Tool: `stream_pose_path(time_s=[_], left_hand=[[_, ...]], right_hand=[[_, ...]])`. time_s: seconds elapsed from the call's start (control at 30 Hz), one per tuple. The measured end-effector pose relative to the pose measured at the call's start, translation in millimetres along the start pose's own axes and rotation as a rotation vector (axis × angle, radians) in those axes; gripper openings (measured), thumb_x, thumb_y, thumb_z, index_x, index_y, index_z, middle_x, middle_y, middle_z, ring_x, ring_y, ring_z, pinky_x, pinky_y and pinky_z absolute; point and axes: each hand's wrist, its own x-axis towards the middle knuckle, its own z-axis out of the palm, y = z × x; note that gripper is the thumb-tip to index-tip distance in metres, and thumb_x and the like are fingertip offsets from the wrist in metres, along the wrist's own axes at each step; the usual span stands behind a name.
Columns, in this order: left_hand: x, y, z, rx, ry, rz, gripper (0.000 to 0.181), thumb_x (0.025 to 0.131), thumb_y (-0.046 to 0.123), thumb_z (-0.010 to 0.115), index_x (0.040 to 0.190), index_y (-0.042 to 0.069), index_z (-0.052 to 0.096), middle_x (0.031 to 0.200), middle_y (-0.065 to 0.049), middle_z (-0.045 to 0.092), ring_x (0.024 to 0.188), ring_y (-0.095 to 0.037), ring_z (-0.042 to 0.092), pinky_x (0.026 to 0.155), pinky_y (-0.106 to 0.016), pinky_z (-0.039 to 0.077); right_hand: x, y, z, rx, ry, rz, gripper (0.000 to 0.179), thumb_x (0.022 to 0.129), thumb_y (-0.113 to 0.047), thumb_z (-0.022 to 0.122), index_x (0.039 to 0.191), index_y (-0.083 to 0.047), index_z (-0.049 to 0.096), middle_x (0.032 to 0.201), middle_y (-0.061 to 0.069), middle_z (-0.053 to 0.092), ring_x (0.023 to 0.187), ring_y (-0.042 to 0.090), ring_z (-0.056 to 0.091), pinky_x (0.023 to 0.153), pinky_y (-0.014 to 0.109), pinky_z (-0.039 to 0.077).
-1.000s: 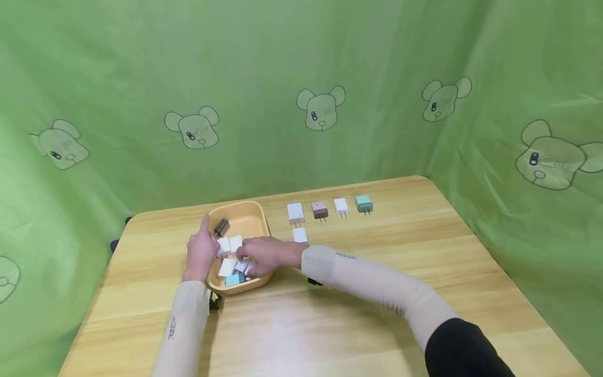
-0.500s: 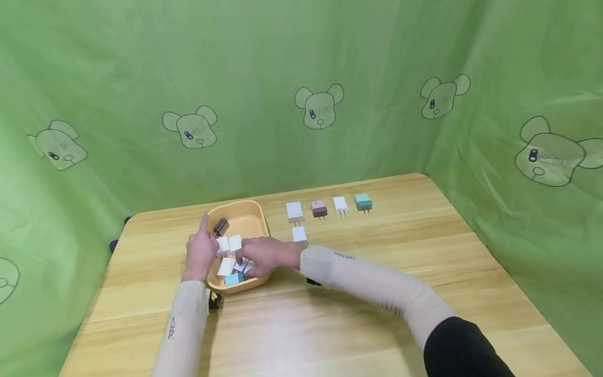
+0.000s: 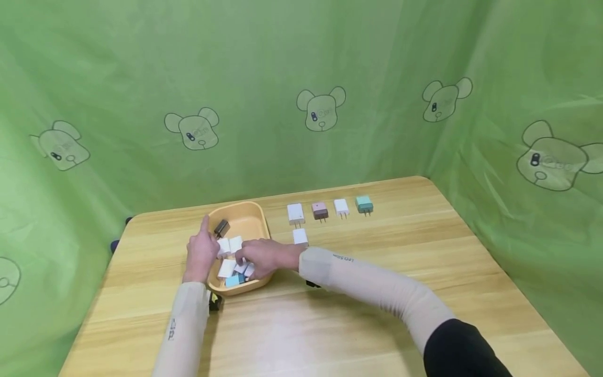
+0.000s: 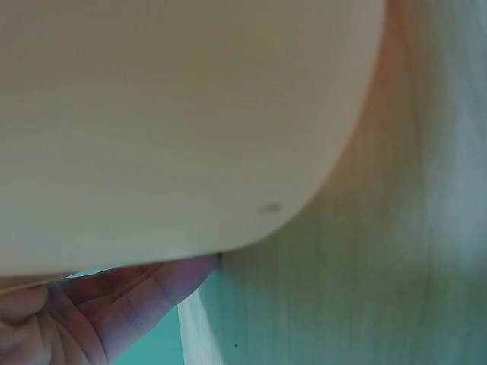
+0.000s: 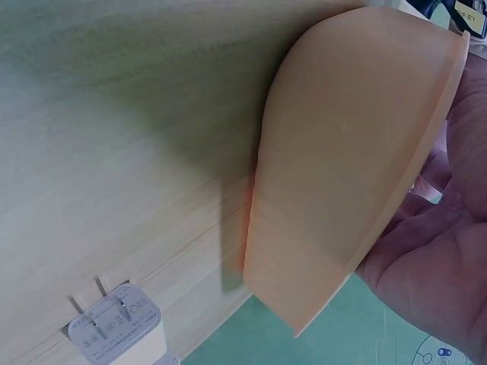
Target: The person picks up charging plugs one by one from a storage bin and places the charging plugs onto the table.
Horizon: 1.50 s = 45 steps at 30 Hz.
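An orange basin [image 3: 247, 222] stands at the left of the table with several plug chargers in it. My left hand [image 3: 201, 255] holds its left rim, thumb on the inner side and index finger stretched along the edge. My right hand [image 3: 261, 256] reaches over the right rim, fingers bent down among white chargers [image 3: 227, 268] and a blue charger [image 3: 233, 280]. Whether those fingertips pinch one is hidden. A black charger [image 3: 222, 228] lies toward the back of the basin. The right wrist view has the basin's outer wall [image 5: 342, 152] in front of the fingers.
Right of the basin, a row holds a large white charger [image 3: 296, 213], a pink-brown one [image 3: 320, 210], a small white one [image 3: 341, 207] and a green one [image 3: 364, 204]. Another white charger [image 3: 300, 236] lies nearer. Green curtain [image 3: 264, 152] hangs behind the table.
Both hands stay almost in place. The right hand's fingers shift slightly among the chargers in the basin; the row on the table is unchanged.
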Motion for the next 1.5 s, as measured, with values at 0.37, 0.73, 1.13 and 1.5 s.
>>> stream_pose_path(time_s=[0.37,0.73,1.13,1.5], left_hand=[[0.4,-1.8,0.7,-0.017,-0.002,0.007,0.066,0.101,0.008,0.040,0.163,0.012,0.017,0.083,-0.020,0.065,0.060,-0.027,0.058,0.056,-0.036,0.052],[0.4,-1.6,1.1,-0.002,-0.004,0.004,0.066,0.101,0.008,0.039,0.163,0.012,0.017,0.082,-0.021,0.066,0.059,-0.027,0.058,0.053,-0.035,0.050],[0.6,-0.9,1.3,-0.024,0.011,0.016,0.065,0.102,0.010,0.039,0.164,0.014,0.016,0.075,-0.018,0.063,0.053,-0.024,0.055,0.049,-0.032,0.048],[-1.5,-0.8,1.1,-0.030,-0.016,-0.016,0.068,0.103,0.011,0.039,0.165,0.018,0.011,0.076,-0.016,0.062,0.053,-0.021,0.054,0.050,-0.030,0.049]], right_hand=[[3.2,-0.8,0.9,0.024,-0.025,0.016,0.050,0.076,-0.011,0.085,0.122,-0.018,0.068,0.116,0.002,0.066,0.100,0.014,0.064,0.081,0.026,0.057],[4.8,-0.9,2.5,0.025,-0.037,0.049,0.051,0.075,-0.003,0.082,0.119,-0.020,0.065,0.114,0.000,0.064,0.093,0.013,0.062,0.072,0.024,0.055],[5.9,2.2,3.1,-0.015,-0.003,0.011,0.032,0.076,-0.016,0.087,0.101,-0.018,0.068,0.103,-0.005,0.068,0.090,0.009,0.060,0.076,0.019,0.053],[0.7,2.1,0.6,0.008,0.034,0.001,0.030,0.076,-0.015,0.084,0.103,-0.018,0.071,0.107,-0.001,0.064,0.086,0.010,0.060,0.073,0.017,0.053]])
